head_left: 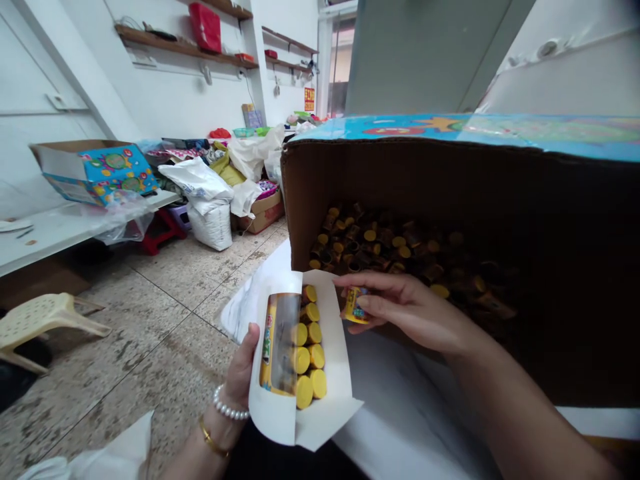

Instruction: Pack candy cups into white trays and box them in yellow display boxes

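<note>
My left hand (pixel 245 367) grips an open white carton (pixel 335 347) from its left side, thumb along the edge. Through the carton's open flap and clear window, several small tubs with yellow lids (pixel 301 360) show, packed in rows. Just right of the carton, my right hand (pixel 405 307) pinches one small printed tub (pixel 356 305) between thumb and fingers. Behind that hand lies a large cardboard box (pixel 310 173) with its opening facing me. Many more yellow-lidded tubs (pixel 370 236) are heaped in its dark inside.
A white table (pixel 55 230) at the left bears a blue printed box (pixel 117 170). A cream plastic stool (pixel 47 320) stands on the floor. White sacks (pixel 207 207) and piled goods line the back wall. A marbled white surface (pixel 400 400) lies beneath my hands.
</note>
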Motion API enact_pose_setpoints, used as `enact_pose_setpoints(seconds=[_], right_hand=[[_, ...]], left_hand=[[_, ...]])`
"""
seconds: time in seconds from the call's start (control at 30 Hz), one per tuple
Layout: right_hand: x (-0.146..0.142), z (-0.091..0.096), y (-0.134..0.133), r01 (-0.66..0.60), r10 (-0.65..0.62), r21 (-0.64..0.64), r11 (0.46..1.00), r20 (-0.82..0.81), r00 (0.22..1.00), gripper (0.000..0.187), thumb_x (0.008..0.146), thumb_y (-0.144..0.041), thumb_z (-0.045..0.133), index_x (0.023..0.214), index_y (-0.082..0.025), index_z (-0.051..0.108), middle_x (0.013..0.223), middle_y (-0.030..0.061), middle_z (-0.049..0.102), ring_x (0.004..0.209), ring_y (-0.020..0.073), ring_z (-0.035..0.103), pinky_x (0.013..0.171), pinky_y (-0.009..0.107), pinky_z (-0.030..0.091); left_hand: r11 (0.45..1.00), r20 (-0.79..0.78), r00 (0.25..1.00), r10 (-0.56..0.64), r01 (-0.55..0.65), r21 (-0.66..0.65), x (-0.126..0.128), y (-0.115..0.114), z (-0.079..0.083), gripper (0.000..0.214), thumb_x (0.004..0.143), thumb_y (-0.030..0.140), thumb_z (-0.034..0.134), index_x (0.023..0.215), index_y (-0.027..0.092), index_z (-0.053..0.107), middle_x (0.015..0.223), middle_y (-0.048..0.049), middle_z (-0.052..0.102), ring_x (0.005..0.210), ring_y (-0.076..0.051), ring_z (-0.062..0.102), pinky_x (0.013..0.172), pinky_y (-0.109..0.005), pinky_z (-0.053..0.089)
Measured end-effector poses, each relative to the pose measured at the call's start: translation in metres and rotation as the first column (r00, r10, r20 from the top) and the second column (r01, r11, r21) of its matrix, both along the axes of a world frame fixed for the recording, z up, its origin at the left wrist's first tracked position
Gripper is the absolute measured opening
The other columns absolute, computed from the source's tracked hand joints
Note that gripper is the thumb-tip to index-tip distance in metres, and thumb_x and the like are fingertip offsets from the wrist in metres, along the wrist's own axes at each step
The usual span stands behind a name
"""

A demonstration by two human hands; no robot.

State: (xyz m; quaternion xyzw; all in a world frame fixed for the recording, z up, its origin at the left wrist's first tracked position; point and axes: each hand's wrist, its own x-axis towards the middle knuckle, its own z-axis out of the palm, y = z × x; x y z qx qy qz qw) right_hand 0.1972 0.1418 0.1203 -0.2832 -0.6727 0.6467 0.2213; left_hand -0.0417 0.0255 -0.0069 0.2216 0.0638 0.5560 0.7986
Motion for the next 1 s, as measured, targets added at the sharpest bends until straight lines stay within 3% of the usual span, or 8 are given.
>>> enact_pose_setpoints(seconds=[0.07, 0.17, 0.33, 0.5, 0.6, 0.7, 0.87, 1.0], right_hand=[[0.004, 0.0, 0.003, 0.116, -0.121, 0.101, 0.988, 0.046, 0.992, 0.05, 0.085, -0.038, 0.067, 0.132, -0.026, 0.055, 0.123, 0.0076, 0.061, 0.095, 0.0187, 0.064, 0.072, 0.034, 0.06], [0.006, -0.005, 0.009, 0.28, -0.321, 0.336, 0.899, 0.073, 0.944, 0.044, 0.075, -0.035, 0.077, 0.113, -0.022, 0.059, 0.104, 0.0039, 0.064, 0.085, 0.016, 0.062, 0.068, 0.029, 0.056], [-0.011, -0.009, -0.002, 0.171, -0.246, 0.507, 0.845, 0.084, 0.966, 0.026, 0.085, -0.038, 0.07, 0.107, -0.025, 0.069, 0.093, 0.0008, 0.07, 0.081, 0.0157, 0.064, 0.071, 0.028, 0.053], [-0.037, -0.017, -0.026, 0.126, -0.208, 0.786, 0.605, 0.003, 0.978, 0.026, 0.095, -0.023, 0.056, 0.118, -0.023, 0.067, 0.115, 0.0083, 0.063, 0.105, 0.0194, 0.061, 0.093, 0.034, 0.051], [-0.048, -0.031, -0.035, 0.057, -0.164, 0.826, 0.561, 0.043, 0.986, 0.036, 0.089, -0.011, 0.052, 0.124, -0.019, 0.057, 0.12, 0.0122, 0.059, 0.108, 0.0217, 0.058, 0.093, 0.036, 0.052], [-0.054, -0.043, -0.038, 0.068, -0.234, 0.84, 0.538, 0.071, 0.97, 0.033, 0.088, -0.014, 0.055, 0.121, -0.017, 0.054, 0.103, 0.0089, 0.065, 0.092, 0.021, 0.061, 0.081, 0.034, 0.055], [-0.057, -0.043, -0.037, -0.067, -0.233, 0.926, 0.371, 0.162, 0.959, 0.018, 0.095, -0.029, 0.055, 0.103, -0.018, 0.067, 0.109, 0.0104, 0.069, 0.107, 0.0277, 0.06, 0.088, 0.041, 0.054], [-0.036, -0.024, -0.02, -0.003, -0.155, 0.906, 0.424, 0.076, 0.985, 0.026, 0.098, -0.03, 0.053, 0.117, -0.019, 0.068, 0.127, 0.0079, 0.066, 0.119, 0.0213, 0.059, 0.1, 0.033, 0.049]], left_hand=[[1.0, -0.001, 1.0, 0.004, -0.004, 0.014, 0.0, 0.001, 0.001, 0.059, 0.098, 0.056, 0.035, 0.135, 0.016, 0.059, 0.13, -0.0157, 0.067, 0.132, -0.033, 0.052, 0.116, -0.053, 0.03], [1.0, -0.011, 1.0, -0.009, 0.01, 0.028, 0.001, 0.001, 0.004, 0.058, 0.097, 0.056, 0.039, 0.131, 0.016, 0.062, 0.13, -0.0155, 0.067, 0.132, -0.034, 0.052, 0.116, -0.053, 0.03], [0.999, -0.073, 0.997, 0.021, -0.024, -0.044, 0.0, -0.001, 0.004, 0.054, 0.096, 0.056, 0.044, 0.131, 0.019, 0.063, 0.133, -0.0116, 0.066, 0.136, -0.033, 0.048, 0.117, -0.051, 0.03], [0.999, -0.1, 0.994, 0.033, -0.037, -0.04, 0.004, -0.001, 0.011, 0.053, 0.094, 0.056, 0.049, 0.132, 0.022, 0.063, 0.136, -0.0099, 0.064, 0.137, -0.034, 0.046, 0.118, -0.051, 0.028], [1.0, -0.136, 0.991, -0.004, 0.001, -0.021, 0.009, 0.001, 0.021, 0.053, 0.091, 0.057, 0.054, 0.127, 0.022, 0.067, 0.136, -0.011, 0.064, 0.139, -0.035, 0.043, 0.118, -0.051, 0.028], [1.0, -0.184, 0.983, 0.004, -0.001, 0.017, 0.01, 0.0, 0.025, 0.048, 0.089, 0.056, 0.057, 0.119, 0.022, 0.072, 0.133, -0.0104, 0.066, 0.14, -0.035, 0.041, 0.117, -0.049, 0.029], [0.997, -0.207, 0.977, 0.052, -0.063, -0.047, 0.009, 0.001, 0.024, 0.057, 0.089, 0.057, 0.058, 0.133, 0.022, 0.062, 0.136, -0.0115, 0.063, 0.139, -0.035, 0.042, 0.117, -0.048, 0.03], [0.996, -0.176, 0.984, -0.042, 0.028, -0.081, 0.004, 0.009, 0.026, 0.061, 0.093, 0.059, 0.048, 0.141, 0.021, 0.054, 0.14, -0.0102, 0.06, 0.139, -0.032, 0.043, 0.117, -0.045, 0.03]])
